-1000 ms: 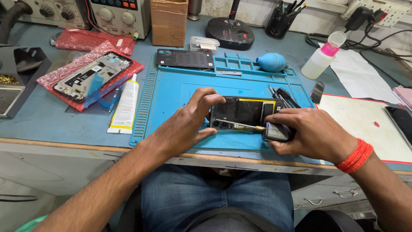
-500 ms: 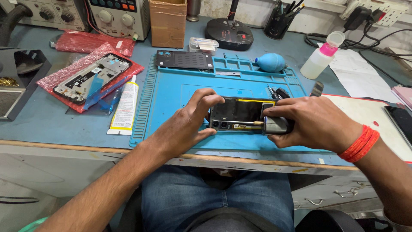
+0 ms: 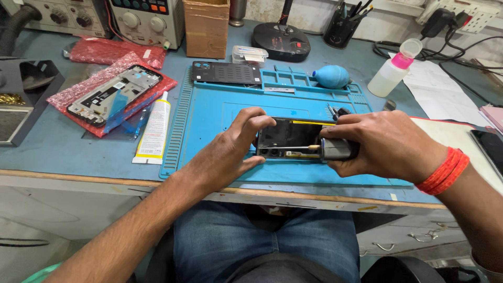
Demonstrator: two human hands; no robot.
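An opened black phone (image 3: 288,137) lies on the blue work mat (image 3: 209,120) near the table's front edge. My left hand (image 3: 230,149) grips its left end, thumb below and fingers over the top edge. My right hand (image 3: 382,144) is closed on a grey-handled screwdriver (image 3: 335,149). The thin shaft points left, and its tip rests on the phone's lower edge. A red thread band circles my right wrist.
A black back cover (image 3: 226,72) and a blue air blower (image 3: 331,76) lie at the mat's far edge. To the left are a glue tube (image 3: 153,130) and a phone frame (image 3: 112,94) on red bubble wrap. A plastic bottle (image 3: 392,73) and papers sit right.
My right hand with the screwdriver has slid left along the phone's lower edge. The left hand keeps its hold on the phone.
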